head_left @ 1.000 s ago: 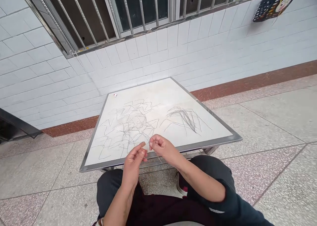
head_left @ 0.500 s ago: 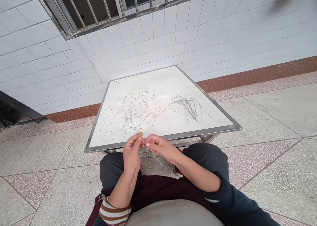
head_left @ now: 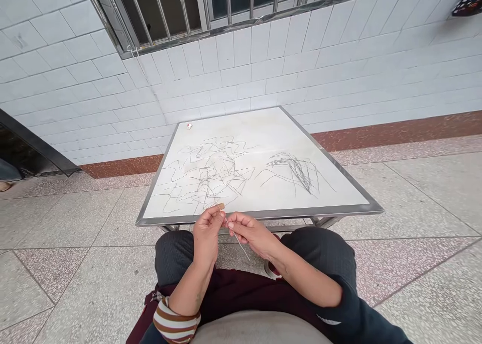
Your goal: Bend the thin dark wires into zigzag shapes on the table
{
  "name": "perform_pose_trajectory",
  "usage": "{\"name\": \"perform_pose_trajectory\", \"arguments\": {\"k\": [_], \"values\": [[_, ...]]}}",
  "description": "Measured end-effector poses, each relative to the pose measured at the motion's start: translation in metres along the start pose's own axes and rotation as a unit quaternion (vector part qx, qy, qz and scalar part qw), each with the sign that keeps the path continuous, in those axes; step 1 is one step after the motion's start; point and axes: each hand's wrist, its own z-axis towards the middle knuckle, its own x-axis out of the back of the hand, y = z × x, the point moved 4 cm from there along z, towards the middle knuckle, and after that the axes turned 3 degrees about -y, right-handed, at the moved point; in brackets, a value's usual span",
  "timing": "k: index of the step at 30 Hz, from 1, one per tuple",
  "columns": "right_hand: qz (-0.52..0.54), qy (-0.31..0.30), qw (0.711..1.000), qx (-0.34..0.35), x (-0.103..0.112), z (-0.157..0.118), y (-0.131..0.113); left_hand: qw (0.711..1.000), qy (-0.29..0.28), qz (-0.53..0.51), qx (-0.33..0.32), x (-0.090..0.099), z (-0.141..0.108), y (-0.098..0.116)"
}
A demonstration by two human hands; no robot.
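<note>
My left hand (head_left: 206,236) is closed in a pinch at the upper end of a thin wire (head_left: 242,248). A small tan patch (head_left: 221,206), perhaps tape, shows at its fingertips. Close beside it, my right hand (head_left: 253,233) pinches the same wire a little lower, and the free end slants down to the right over my lap. Both hands are just in front of the near edge of a white table (head_left: 263,128). On its left side lie several zigzag-bent wires (head_left: 214,176), loosely tangled. A bunch of straighter wires (head_left: 299,173) lies on the right side.
The table has a grey metal rim (head_left: 259,214). A small red-and-white object (head_left: 189,126) sits at its far left corner. Behind stands a white tiled wall (head_left: 233,78) with a barred window (head_left: 226,7). My knees (head_left: 320,253) are against the near side, partly under the edge.
The view has swung slightly, so the table and wall appear further right. Both hands keep their pinch on the wire, with only small finger movement.
</note>
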Motion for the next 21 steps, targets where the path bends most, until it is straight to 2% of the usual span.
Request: {"name": "perform_pose_trajectory", "arguments": {"k": [6, 12, 21], "values": [[-0.033, 0.011, 0.999, 0.006, 0.002, -0.002, 0.005, 1.0, 0.005, 0.019, -0.005, 0.001, -0.001, 0.002], [-0.037, 0.023, 0.999, 0.0, 0.005, -0.003, 0.008, 0.999, -0.031, 0.03, 0.005, 0.0, -0.002, 0.001], [-0.084, 0.056, 0.994, 0.03, 0.011, 0.0, 0.012, 0.999, -0.013, 0.046, 0.013, 0.002, -0.002, 0.001]]}}
